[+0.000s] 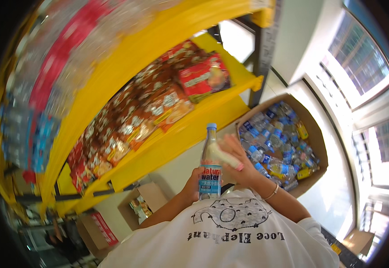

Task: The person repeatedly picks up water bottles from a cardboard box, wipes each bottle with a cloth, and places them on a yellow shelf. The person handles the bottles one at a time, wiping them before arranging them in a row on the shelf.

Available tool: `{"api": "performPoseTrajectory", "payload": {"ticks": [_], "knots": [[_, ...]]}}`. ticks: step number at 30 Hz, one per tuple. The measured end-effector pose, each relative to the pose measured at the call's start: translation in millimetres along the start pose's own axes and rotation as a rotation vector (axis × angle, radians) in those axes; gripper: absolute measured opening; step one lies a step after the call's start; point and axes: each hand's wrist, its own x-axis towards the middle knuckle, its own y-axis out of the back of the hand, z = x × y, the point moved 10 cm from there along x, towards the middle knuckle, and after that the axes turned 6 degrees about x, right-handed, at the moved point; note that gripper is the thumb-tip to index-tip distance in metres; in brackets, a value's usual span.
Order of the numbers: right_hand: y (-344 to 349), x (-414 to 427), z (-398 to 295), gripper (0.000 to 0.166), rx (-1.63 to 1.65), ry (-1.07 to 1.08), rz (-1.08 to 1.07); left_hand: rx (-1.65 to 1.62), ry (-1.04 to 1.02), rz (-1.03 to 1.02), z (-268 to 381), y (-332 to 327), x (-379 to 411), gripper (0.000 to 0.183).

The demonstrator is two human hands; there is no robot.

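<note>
My left hand is wrapped around the lower part of a clear plastic water bottle, which stands upright in front of my chest. The bottle has a blue cap and a blue label with writing. Just to its right, my right hand is raised, blurred, with the fingers extended upward. Across its palm lies a pale, stick-shaped thing with a pink end. Blur hides what this is and whether the fingers grip it. A bracelet circles my right wrist.
An open cardboard box full of plastic bottles stands at right. Ahead and left, a yellow metal shelf bears red and orange food packets below shrink-wrapped bottles. Further cardboard boxes and another person are at lower left.
</note>
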Motion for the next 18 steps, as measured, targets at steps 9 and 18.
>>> {"api": "performPoseTrajectory", "payload": {"ticks": [9,18], "knots": [[-143,40,-118,0.050,0.544,-0.212,-0.063,-0.224,-0.645,0.232,68,127,-187,0.062],[-296,36,-305,0.044,0.063,0.662,-0.565,-0.330,-1.122,0.326,124,193,-339,0.056]]}}
